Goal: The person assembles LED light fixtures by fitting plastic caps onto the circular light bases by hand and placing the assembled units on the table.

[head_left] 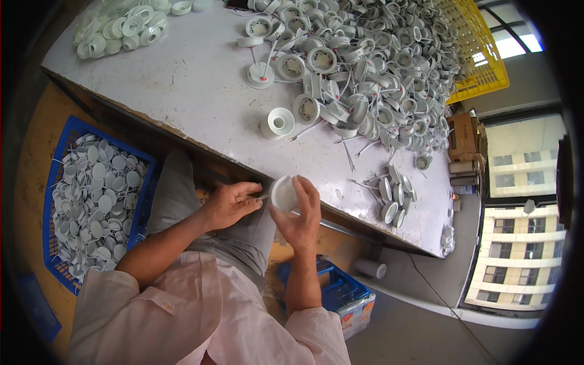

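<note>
Over my lap, my right hand (299, 216) grips a white round lamp housing (284, 193), its fingers around the rim. My left hand (233, 204) is just left of it, thumb and fingers pinched around what looks like a thin white wire (263, 197) at the housing's side. On the white table (201, 115) ahead stands a white cup-shaped housing (279, 123) with a smaller ring inside. Beyond it spreads a large heap of round white lamp pieces (377, 79) with wires, several showing circuit boards.
A blue basket (56, 182) full of small white discs with wires stands left on the floor. Several discs (395, 198) lie near the table's right end. A clear bag of white rings (125, 30) is far left. A yellow crate (486, 79) stands behind the heap; a blue container (350, 292) is below right.
</note>
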A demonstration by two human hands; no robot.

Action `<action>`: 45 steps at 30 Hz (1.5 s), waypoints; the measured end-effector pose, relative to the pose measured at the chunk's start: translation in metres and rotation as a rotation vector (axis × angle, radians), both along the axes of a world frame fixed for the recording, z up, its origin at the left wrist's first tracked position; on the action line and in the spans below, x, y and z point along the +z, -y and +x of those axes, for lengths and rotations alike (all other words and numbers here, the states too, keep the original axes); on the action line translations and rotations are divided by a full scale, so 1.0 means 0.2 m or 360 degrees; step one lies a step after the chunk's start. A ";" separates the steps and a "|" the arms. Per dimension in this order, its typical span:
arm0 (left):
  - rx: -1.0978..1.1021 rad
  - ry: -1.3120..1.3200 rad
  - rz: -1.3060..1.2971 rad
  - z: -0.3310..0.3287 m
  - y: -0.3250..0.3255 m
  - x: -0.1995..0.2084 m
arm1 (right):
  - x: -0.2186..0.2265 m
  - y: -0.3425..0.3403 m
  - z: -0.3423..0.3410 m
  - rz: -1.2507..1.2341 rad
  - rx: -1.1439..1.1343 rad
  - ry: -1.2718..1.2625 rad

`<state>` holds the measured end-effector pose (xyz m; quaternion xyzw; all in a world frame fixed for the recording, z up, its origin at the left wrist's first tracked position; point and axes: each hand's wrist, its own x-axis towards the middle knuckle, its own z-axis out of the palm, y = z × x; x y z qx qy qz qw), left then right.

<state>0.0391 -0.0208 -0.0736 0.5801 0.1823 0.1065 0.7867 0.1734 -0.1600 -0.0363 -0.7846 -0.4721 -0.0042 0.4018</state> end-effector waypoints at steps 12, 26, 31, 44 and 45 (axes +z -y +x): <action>-0.0057 -0.0062 0.0174 0.04 0.04 -0.08 | -0.21 0.63 0.69 0.0241 -0.1546 0.0196; -0.0079 -0.0148 0.0133 0.07 0.12 -0.10 | -0.21 0.62 0.85 0.0554 -0.1614 0.0158; -0.0069 -0.0188 0.0085 0.05 0.14 -0.15 | -0.24 0.56 0.82 0.0380 -0.1716 0.0161; -0.0054 -0.0215 0.0044 -0.03 0.08 -0.20 | -0.25 0.52 0.81 -0.0270 -0.1800 0.0699; -0.0071 -0.0224 0.0054 -0.03 0.08 -0.21 | -0.24 0.51 0.81 -0.0294 -0.1813 0.0647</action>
